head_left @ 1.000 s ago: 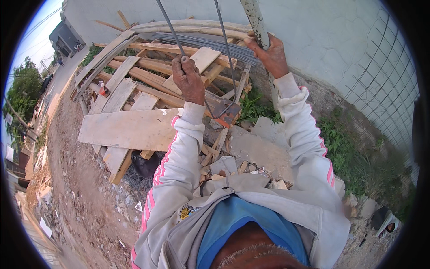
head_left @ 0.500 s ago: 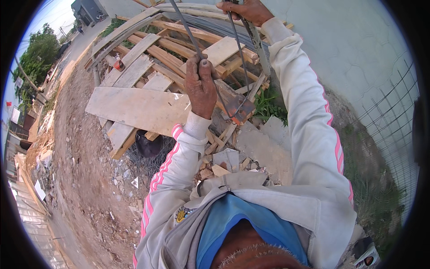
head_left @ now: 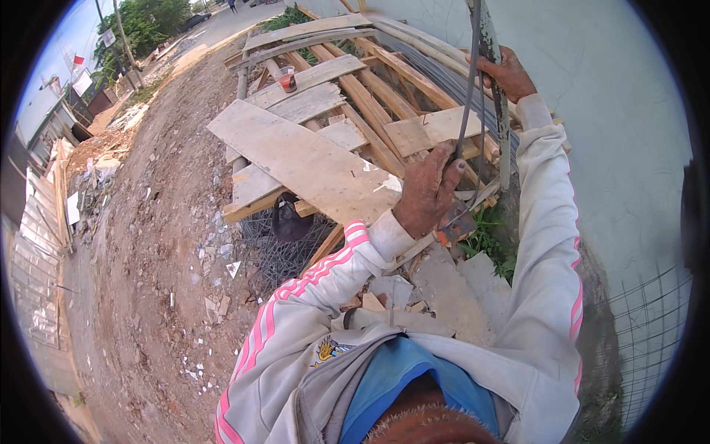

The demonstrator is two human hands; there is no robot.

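Head view puts the dark rod (head_left: pixel 465 115) between the hands, just left of the pale, speckled post (head_left: pixel 504 144) and nearly in line with it. The rod's long axis runs up and down the view, its top leaning slightly right and running out at the upper edge. The left hand (head_left: pixel 431 191) is clamped on the rod low down, thumb and fingers closed around it, and is the nearer hand to its lower part. The right hand (head_left: pixel 510 76) is higher, to the right and farther from the body, curled at the post with its fingertips at the rod; whether it closes on the post, the rod or both, I cannot tell. The hands are apart. A thinner leg (head_left: pixel 482 126) runs down between rod and post, toward a rusty block (head_left: pixel 456 228) just below and right of the left hand; how it joins the rod is hidden. Left of that hand, a broad board (head_left: pixel 296 159) slants across the woodpile (head_left: pixel 362 92), its near end just beside the left wrist. Beyond the post, to the right, stands the pale wall (head_left: pixel 592 111).
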